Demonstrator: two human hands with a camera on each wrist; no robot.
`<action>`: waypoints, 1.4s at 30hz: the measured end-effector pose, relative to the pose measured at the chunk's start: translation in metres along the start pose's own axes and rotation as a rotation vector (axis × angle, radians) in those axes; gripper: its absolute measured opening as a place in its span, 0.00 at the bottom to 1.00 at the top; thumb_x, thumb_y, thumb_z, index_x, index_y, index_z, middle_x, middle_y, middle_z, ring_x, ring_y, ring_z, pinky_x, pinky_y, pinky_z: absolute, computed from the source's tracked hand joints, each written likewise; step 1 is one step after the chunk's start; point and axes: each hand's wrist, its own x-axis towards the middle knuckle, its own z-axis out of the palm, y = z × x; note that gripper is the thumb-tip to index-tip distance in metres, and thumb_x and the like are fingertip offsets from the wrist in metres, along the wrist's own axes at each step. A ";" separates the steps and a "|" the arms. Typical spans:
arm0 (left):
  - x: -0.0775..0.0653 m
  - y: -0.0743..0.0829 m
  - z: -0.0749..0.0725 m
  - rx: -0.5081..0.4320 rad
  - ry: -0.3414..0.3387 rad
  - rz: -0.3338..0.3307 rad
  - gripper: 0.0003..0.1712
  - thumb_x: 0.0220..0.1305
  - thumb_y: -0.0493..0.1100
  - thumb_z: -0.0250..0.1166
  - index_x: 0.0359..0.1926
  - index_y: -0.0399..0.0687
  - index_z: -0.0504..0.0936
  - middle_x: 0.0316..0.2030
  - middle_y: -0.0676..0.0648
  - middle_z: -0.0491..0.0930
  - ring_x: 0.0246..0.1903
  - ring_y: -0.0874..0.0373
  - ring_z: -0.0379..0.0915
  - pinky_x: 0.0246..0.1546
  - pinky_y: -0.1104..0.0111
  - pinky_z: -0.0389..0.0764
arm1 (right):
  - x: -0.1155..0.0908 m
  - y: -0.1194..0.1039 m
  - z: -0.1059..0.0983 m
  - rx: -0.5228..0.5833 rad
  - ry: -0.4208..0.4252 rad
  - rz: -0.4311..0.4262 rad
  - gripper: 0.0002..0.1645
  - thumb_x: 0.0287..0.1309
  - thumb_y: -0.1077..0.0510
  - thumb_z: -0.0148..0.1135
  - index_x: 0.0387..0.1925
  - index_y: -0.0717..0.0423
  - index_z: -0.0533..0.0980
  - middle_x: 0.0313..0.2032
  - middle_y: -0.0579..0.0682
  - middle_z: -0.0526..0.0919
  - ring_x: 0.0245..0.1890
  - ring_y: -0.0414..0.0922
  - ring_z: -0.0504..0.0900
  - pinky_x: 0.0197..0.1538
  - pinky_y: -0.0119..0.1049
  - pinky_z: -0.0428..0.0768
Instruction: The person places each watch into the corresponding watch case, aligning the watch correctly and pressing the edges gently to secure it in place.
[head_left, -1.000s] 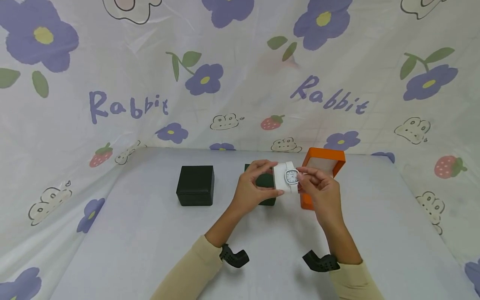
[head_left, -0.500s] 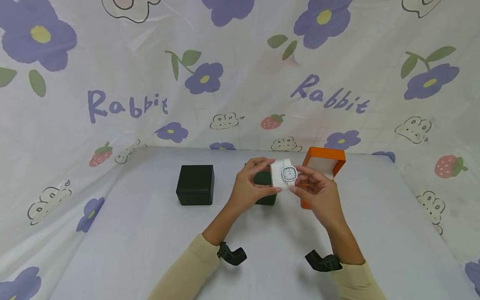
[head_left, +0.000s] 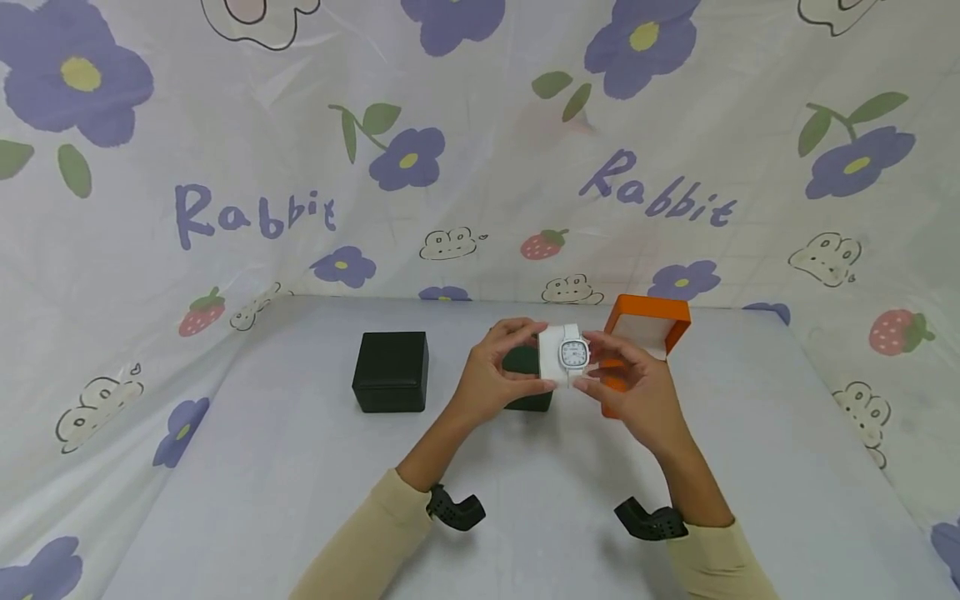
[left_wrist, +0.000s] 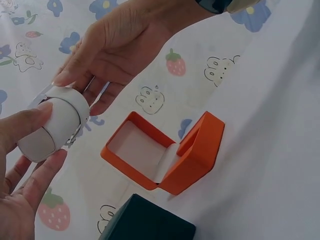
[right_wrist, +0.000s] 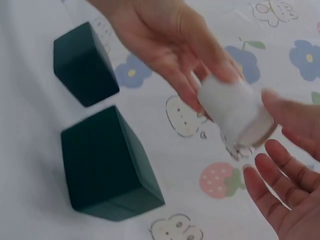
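Observation:
A white wristwatch (head_left: 573, 353) with a squarish dial is strapped round a white watch cushion (head_left: 551, 357), held up above the table. My left hand (head_left: 491, 367) grips the cushion's left end between thumb and fingers. Thumb and fingertips of my right hand (head_left: 633, 375) hold the watch side, at the upper and lower edges of the strap. In the left wrist view, the cushion (left_wrist: 62, 112) shows its rounded side, with the right hand (left_wrist: 117, 55) reaching in from above. Seen from the right wrist, the right hand (right_wrist: 290, 170) has its fingers spread around the cushion's end.
An orange watch box (head_left: 648, 308) stands with its lid up behind my right hand. A dark green box (head_left: 528, 400) is partly hidden behind my left hand. Further left sits a closed black-looking box (head_left: 390, 371). A printed cloth backdrop (head_left: 480, 167) rises behind the table.
Both hands have shifted slightly left with the watch and cushion. The right thumb has slid from the dial's edge down to the lower strap edge, and the dial is more fully visible.

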 end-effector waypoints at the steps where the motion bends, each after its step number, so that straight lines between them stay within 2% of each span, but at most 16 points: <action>1: 0.000 -0.001 -0.001 0.000 -0.006 0.001 0.42 0.50 0.31 0.80 0.68 0.47 0.76 0.64 0.50 0.68 0.60 0.48 0.71 0.42 0.61 0.88 | 0.000 0.000 -0.001 -0.024 -0.018 -0.011 0.35 0.54 0.63 0.77 0.64 0.50 0.78 0.52 0.51 0.81 0.48 0.49 0.82 0.54 0.32 0.83; 6: -0.002 -0.001 -0.005 -0.002 -0.041 0.009 0.42 0.50 0.31 0.80 0.68 0.46 0.76 0.65 0.50 0.69 0.59 0.52 0.72 0.42 0.61 0.88 | 0.003 -0.002 -0.007 -0.105 -0.157 -0.048 0.51 0.49 0.61 0.81 0.73 0.37 0.68 0.68 0.46 0.71 0.58 0.50 0.78 0.57 0.30 0.81; 9: -0.004 0.000 -0.007 -0.007 -0.067 0.017 0.43 0.51 0.31 0.80 0.69 0.46 0.75 0.65 0.50 0.68 0.59 0.52 0.73 0.42 0.61 0.88 | 0.004 -0.001 -0.007 -0.103 -0.229 -0.061 0.56 0.48 0.61 0.82 0.76 0.37 0.63 0.70 0.48 0.69 0.60 0.52 0.77 0.58 0.31 0.81; 11: -0.004 0.000 -0.008 -0.006 -0.085 0.023 0.43 0.51 0.32 0.80 0.69 0.48 0.75 0.65 0.50 0.68 0.58 0.52 0.73 0.42 0.60 0.88 | 0.004 -0.001 -0.006 -0.095 -0.248 -0.065 0.57 0.48 0.62 0.81 0.76 0.39 0.63 0.69 0.50 0.70 0.59 0.53 0.77 0.58 0.30 0.80; 16: -0.007 0.003 -0.011 -0.008 -0.133 0.017 0.48 0.52 0.33 0.79 0.73 0.54 0.71 0.67 0.50 0.65 0.60 0.51 0.73 0.44 0.60 0.88 | 0.004 0.001 -0.004 -0.080 -0.244 -0.078 0.55 0.47 0.65 0.81 0.75 0.45 0.64 0.68 0.52 0.72 0.61 0.52 0.76 0.60 0.28 0.79; 21: -0.010 0.004 -0.013 -0.018 -0.169 -0.018 0.52 0.50 0.31 0.80 0.74 0.57 0.69 0.67 0.49 0.64 0.61 0.51 0.72 0.45 0.60 0.88 | 0.003 0.001 -0.004 -0.072 -0.242 -0.076 0.55 0.46 0.64 0.82 0.74 0.41 0.66 0.67 0.49 0.73 0.62 0.50 0.75 0.61 0.30 0.78; 25: -0.011 0.006 -0.014 -0.028 -0.175 -0.022 0.51 0.49 0.31 0.80 0.74 0.56 0.70 0.65 0.47 0.68 0.61 0.48 0.74 0.45 0.60 0.88 | 0.002 0.000 -0.003 -0.073 -0.240 -0.080 0.55 0.45 0.63 0.82 0.73 0.38 0.67 0.68 0.47 0.73 0.63 0.48 0.76 0.61 0.30 0.78; 32: -0.012 0.011 -0.017 -0.036 -0.174 0.013 0.50 0.47 0.28 0.80 0.72 0.50 0.72 0.63 0.47 0.70 0.59 0.41 0.75 0.46 0.59 0.87 | 0.001 -0.002 -0.003 -0.074 -0.237 -0.109 0.56 0.43 0.63 0.84 0.72 0.37 0.68 0.67 0.45 0.73 0.62 0.47 0.77 0.61 0.32 0.78; 42: -0.016 0.017 -0.017 -0.029 -0.184 0.012 0.50 0.47 0.27 0.79 0.73 0.44 0.70 0.63 0.45 0.70 0.58 0.43 0.76 0.45 0.60 0.88 | -0.002 -0.005 -0.001 -0.098 -0.241 -0.130 0.55 0.43 0.64 0.83 0.72 0.41 0.68 0.64 0.46 0.76 0.61 0.48 0.78 0.60 0.34 0.79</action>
